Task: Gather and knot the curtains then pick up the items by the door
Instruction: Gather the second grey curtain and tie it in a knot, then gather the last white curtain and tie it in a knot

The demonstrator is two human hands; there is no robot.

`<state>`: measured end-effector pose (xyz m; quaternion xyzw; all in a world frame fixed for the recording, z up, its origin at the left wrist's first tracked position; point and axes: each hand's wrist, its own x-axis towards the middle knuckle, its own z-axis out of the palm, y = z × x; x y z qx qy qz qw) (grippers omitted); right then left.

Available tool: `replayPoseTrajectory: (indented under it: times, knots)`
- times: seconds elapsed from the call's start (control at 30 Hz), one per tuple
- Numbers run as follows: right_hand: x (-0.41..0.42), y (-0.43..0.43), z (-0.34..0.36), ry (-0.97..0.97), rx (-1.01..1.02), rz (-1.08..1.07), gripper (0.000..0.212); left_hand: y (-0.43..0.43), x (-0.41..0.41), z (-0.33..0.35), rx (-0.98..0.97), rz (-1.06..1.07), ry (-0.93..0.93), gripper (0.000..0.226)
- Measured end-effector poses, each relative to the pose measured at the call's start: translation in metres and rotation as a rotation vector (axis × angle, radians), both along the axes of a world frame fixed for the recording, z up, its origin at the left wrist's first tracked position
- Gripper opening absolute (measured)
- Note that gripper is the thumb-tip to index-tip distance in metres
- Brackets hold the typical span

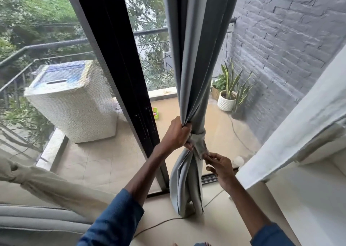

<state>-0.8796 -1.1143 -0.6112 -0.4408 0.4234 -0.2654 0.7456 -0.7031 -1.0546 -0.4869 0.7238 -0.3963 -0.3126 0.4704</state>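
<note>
A grey curtain [194, 62] hangs in front of the glass door, gathered into one bundle. A knot [198, 137] wraps the bundle at mid-height, and the tail [185, 185] drops in folds to the floor. My left hand [177, 135] grips the gathered folds just left of the knot. My right hand [219, 166] is below and right of the knot, fingertips at the loose end that sticks out of it; a firm pinch is not clear. A beige curtain [37, 178] at lower left is tied in a knot.
The black door frame [116, 62] stands left of the grey curtain. Outside on the balcony are a washing machine [73, 99], a small green item [155, 113] and potted plants [227, 95]. A thin cable [161, 224] runs across the floor. A white cloth-covered surface [299, 133] is at right.
</note>
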Motion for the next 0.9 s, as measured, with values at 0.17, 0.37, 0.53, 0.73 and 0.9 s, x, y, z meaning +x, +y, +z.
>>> replayPoseTrajectory:
  times: [0.17,0.37,0.53,0.73,0.9]
  knots:
    - [0.014,0.008,-0.007,-0.018,0.066,-0.044,0.019,0.002,-0.006,0.002,-0.045,0.028,-0.047,0.024]
    - [0.013,0.007,-0.003,-0.15,0.14,-0.127,0.028,0.007,-0.004,-0.014,-0.067,-0.028,0.191,0.025]
    - [0.004,0.007,0.004,-0.258,0.143,-0.18,0.031,0.019,-0.018,-0.032,-0.117,0.12,0.185,0.059]
    - [-0.008,0.009,0.024,-0.304,0.085,-0.249,0.069,0.023,-0.036,-0.027,-0.032,0.143,0.192,0.056]
    - [-0.028,0.015,0.048,-0.275,0.018,-0.27,0.062,0.014,-0.055,-0.03,-0.037,-0.006,0.293,0.063]
